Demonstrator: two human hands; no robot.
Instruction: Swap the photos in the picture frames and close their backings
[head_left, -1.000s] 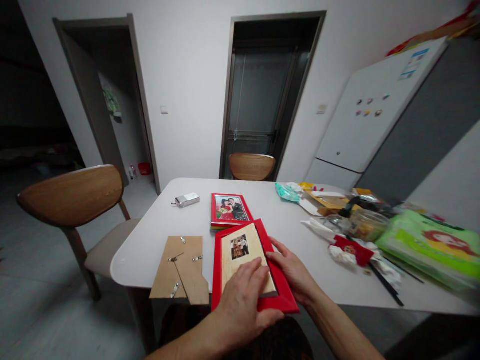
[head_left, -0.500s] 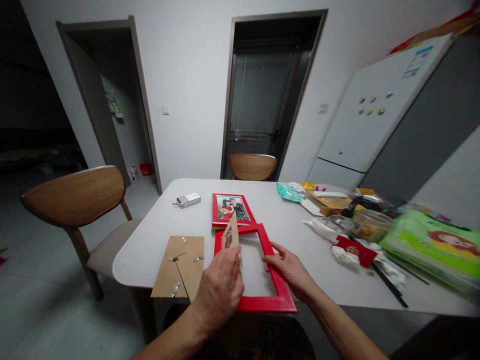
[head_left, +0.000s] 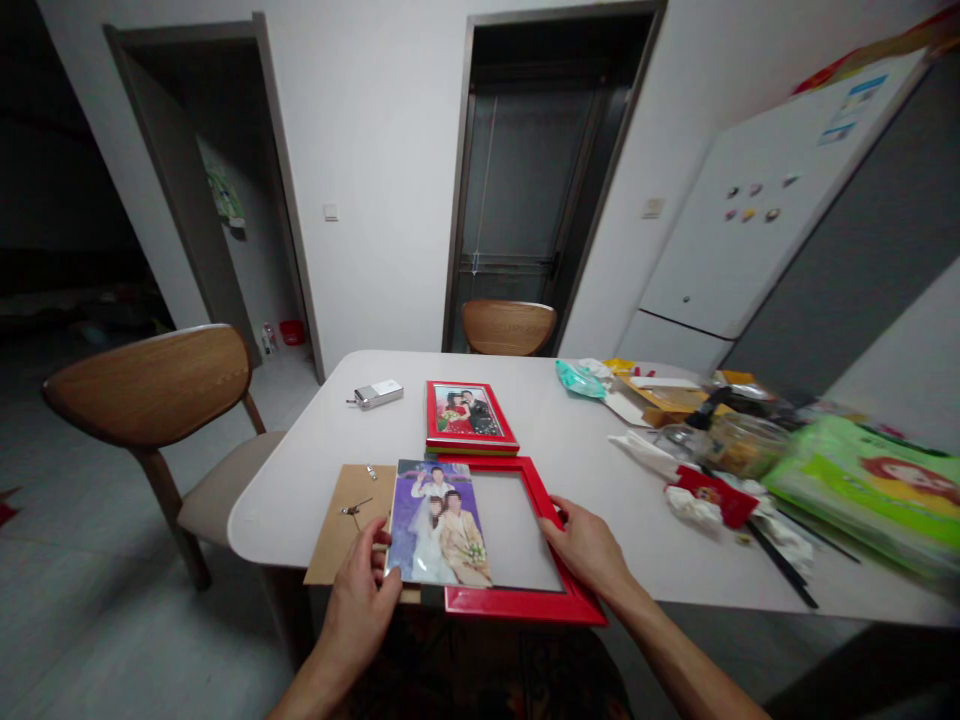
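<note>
My left hand grips the left edge of a wedding photo, its picture side facing up. The photo overlaps the left part of an empty red frame at the table's front edge. Closed on that frame's right side is my right hand. Under and left of the photo lies a brown backing board with small metal clips. Just beyond the empty frame, a second red frame holds a picture of a couple.
A small silver device rests at the back left of the white table. Along the right side are a teal bag, a clear container, crumpled tissues and a green package. Wooden chairs stand left and behind.
The photo, edge-on in my left hand before, now lies flat with its picture showing. My left hand has moved left. The empty frame has shifted slightly right with my right hand.
</note>
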